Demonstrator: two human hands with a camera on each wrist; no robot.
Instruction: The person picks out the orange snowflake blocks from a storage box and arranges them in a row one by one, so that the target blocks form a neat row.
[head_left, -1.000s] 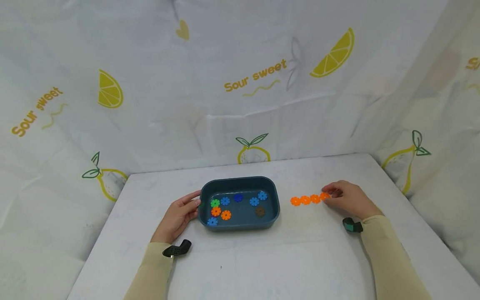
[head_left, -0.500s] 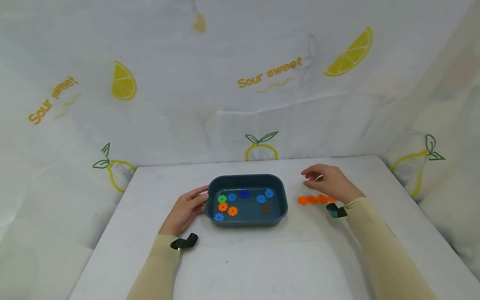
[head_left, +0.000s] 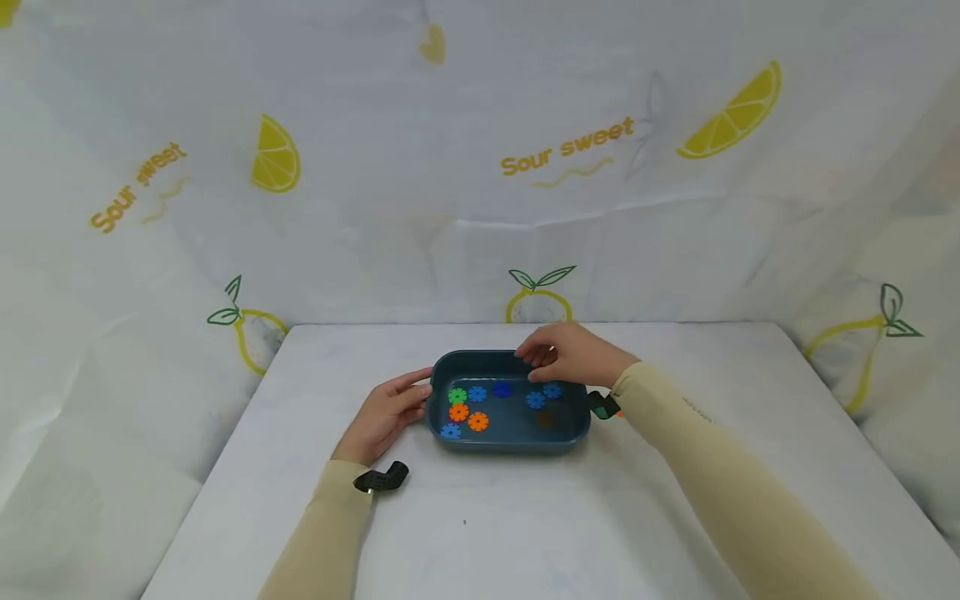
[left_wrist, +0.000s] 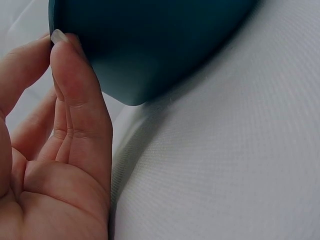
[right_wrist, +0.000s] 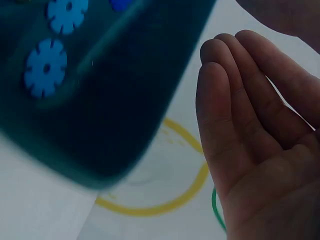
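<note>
Below 2 "Sour sweet" prints (head_left: 567,148), dark blue tray (head_left: 498,447) lengthwise left to right, left hand (head_left: 380,419) pinching it, right hand (head_left: 577,353) loosely bent above.

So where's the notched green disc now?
In the head view, the green disc lies in the left part of the dark teal rectangular tray, beside a blue notched disc.

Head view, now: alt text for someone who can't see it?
The right hand, nothing visible in it, is raised at the far right corner of a dark teal, rounded-rectangular tray of small multicoloured notched discs; the left hand pinches the tray's left rim. It stands on a white table before lemon-print white cloth.
</note>
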